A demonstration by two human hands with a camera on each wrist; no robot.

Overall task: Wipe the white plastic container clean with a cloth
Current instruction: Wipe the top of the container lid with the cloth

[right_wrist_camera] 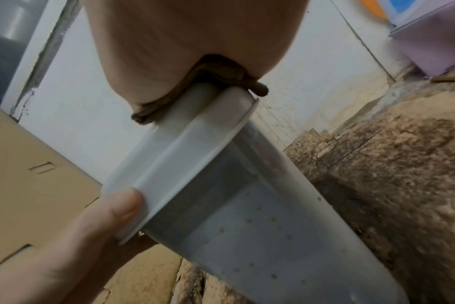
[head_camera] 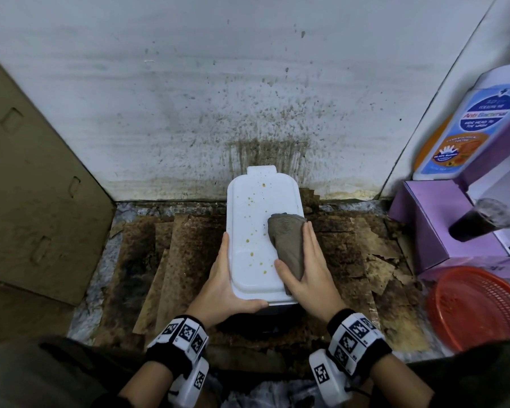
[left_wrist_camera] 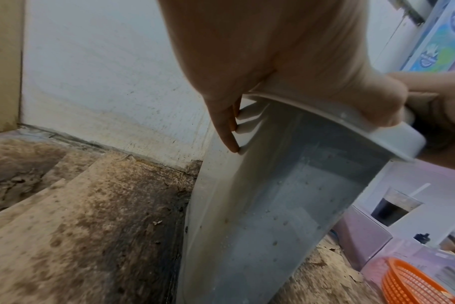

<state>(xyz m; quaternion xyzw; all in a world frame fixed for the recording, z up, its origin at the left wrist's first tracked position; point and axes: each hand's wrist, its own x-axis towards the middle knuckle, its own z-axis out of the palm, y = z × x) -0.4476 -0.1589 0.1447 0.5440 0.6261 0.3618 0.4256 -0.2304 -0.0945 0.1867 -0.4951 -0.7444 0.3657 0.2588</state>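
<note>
The white plastic container stands with its lid on, and brown spots dot the lid. My left hand grips its near left corner, fingers against the side wall and thumb along the near rim. My right hand holds a bunched grey-brown cloth between thumb and forefinger and presses it onto the right half of the lid. In the right wrist view the cloth is squeezed between my palm and the lid's edge above the speckled wall.
Stained cardboard sheets cover the floor below a splattered white wall. A cardboard box stands at the left. At the right are a purple box, a wash bottle, a dark drink cup and a red basket.
</note>
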